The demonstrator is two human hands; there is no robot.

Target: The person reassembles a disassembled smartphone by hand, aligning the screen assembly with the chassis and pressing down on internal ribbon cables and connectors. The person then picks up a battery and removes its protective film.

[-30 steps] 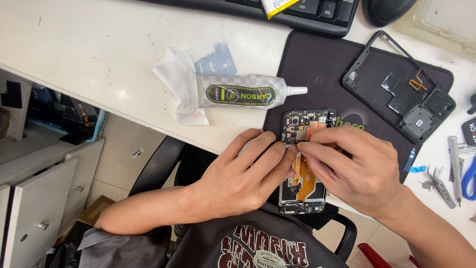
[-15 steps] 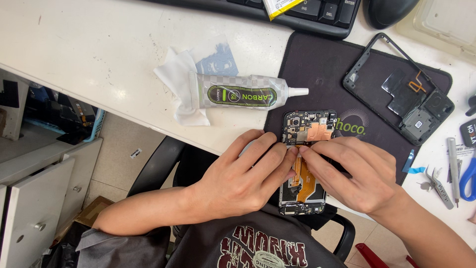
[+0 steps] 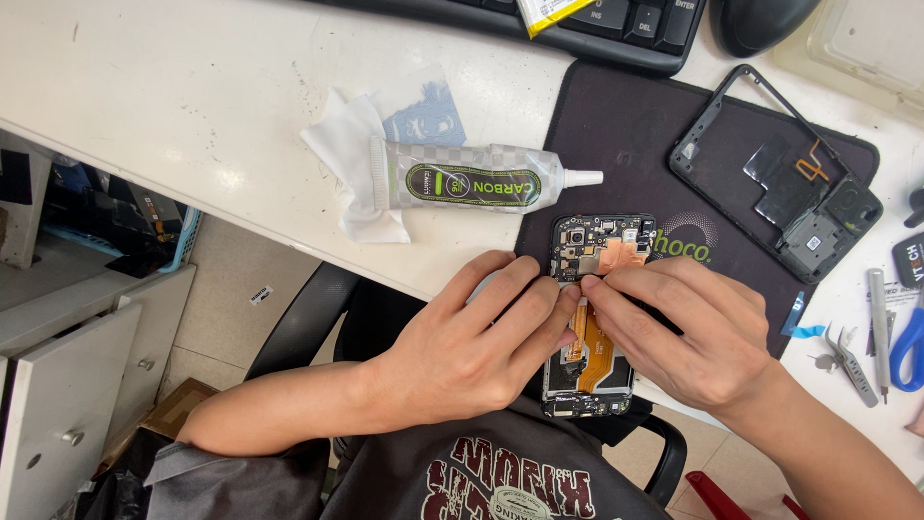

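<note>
Two bare hands meet over an opened smartphone [image 3: 592, 318] at the near edge of the desk [image 3: 173, 87]. Your left hand [image 3: 462, 347] lies across the phone's left side, fingers [image 3: 525, 299] held close together and pressing down by the middle of the board. Your right hand [image 3: 693, 332] comes in from the right, its fingers [image 3: 626, 289] also together, tips touching the phone just below the copper-coloured patch; you cannot tell if they pinch anything there. The tips of both hands almost touch each other. The phone lies back-off, camera end away from you, orange flex cable [image 3: 589, 342] running down its middle, lower end hanging over the desk edge above your lap. It sits partly on a dark work mat [image 3: 635, 125]. Just beyond your left hand lies a glue tube [image 3: 481, 181], nozzle pointing right, on a white wipe [image 3: 351, 164]. On the mat's far right sits a black phone frame [image 3: 770, 173], well apart from the hands. Tweezers [image 3: 852, 351] and a blue-handled tool [image 3: 910, 347] lie at the right edge. A keyboard [image 3: 616, 24] and a mouse [image 3: 760, 19] sit at the far side.
</note>
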